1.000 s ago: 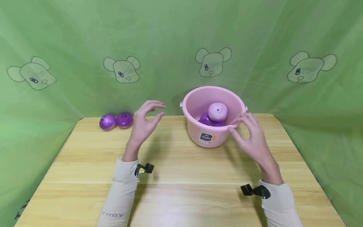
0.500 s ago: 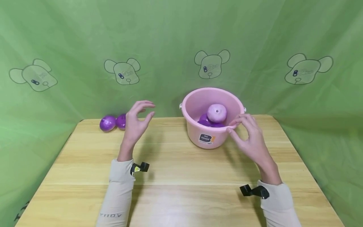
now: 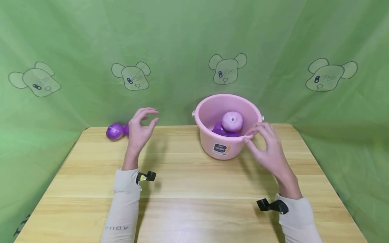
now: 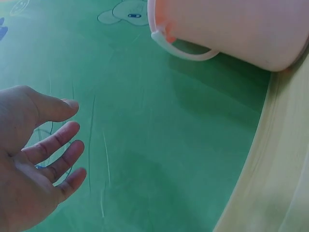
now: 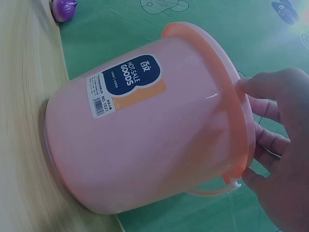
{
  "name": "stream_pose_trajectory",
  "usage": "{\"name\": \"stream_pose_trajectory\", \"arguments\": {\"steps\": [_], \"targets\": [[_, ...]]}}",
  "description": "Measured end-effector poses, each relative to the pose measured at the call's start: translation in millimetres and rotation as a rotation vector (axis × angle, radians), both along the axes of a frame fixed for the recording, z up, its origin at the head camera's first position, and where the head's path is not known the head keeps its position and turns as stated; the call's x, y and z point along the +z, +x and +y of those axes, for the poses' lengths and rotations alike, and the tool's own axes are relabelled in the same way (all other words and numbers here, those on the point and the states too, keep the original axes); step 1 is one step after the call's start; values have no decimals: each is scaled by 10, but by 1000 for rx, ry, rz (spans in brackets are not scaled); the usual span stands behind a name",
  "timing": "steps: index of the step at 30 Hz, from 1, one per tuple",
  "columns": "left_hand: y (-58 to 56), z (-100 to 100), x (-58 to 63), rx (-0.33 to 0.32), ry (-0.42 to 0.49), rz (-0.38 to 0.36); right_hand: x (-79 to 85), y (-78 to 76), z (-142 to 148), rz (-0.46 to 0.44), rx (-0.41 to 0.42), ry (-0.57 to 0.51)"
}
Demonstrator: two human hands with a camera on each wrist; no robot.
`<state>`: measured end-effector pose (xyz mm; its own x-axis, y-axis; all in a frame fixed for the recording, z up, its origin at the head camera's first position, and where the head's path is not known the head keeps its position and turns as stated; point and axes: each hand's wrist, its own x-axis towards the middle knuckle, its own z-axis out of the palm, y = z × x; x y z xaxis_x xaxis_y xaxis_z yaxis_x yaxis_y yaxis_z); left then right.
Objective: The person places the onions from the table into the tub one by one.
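In the head view, my left hand (image 3: 139, 131) is held above the table's far left part, thumb and fingers apart, with nothing between them. Just left of it lie two glossy purple onions (image 3: 114, 131), side by side; the hand covers most of the right one. My right hand (image 3: 270, 146) pinches the near right rim of a pink bucket (image 3: 209, 143), thumb outside and fingers over the inner edge. Inside the bucket, a pale purple onion (image 3: 232, 121) rests on darker purple ones (image 3: 220, 130). The right wrist view shows the bucket's label (image 5: 126, 84) and the thumb on the rim.
The wooden table (image 3: 182, 189) ends at a green cloth (image 3: 182, 40) behind and at both sides. The bucket's white handle (image 4: 188, 54) hangs down at its far side in the left wrist view. Both wrists carry small black cameras (image 3: 271, 205).
My left hand has moved left, toward the two onions, and now hides most of the right one. My right hand stays on the bucket rim, and the bucket has not visibly moved.
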<state>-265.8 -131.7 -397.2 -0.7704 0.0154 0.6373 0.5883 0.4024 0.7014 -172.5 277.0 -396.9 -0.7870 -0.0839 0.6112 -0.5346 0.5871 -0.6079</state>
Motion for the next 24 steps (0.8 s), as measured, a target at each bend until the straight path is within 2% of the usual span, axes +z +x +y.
{"name": "stream_pose_trajectory", "arguments": {"steps": [8,15,24], "targets": [[-44,-103,-74,86,-33,-11,-12,-5,7,5,1,3],[-99,-227,-143,133,-41,-16,-3,11,-4,14,0,-7],[-111,-384,-216,203,-61,-145,11,13,-1,21,19,-17]]}}
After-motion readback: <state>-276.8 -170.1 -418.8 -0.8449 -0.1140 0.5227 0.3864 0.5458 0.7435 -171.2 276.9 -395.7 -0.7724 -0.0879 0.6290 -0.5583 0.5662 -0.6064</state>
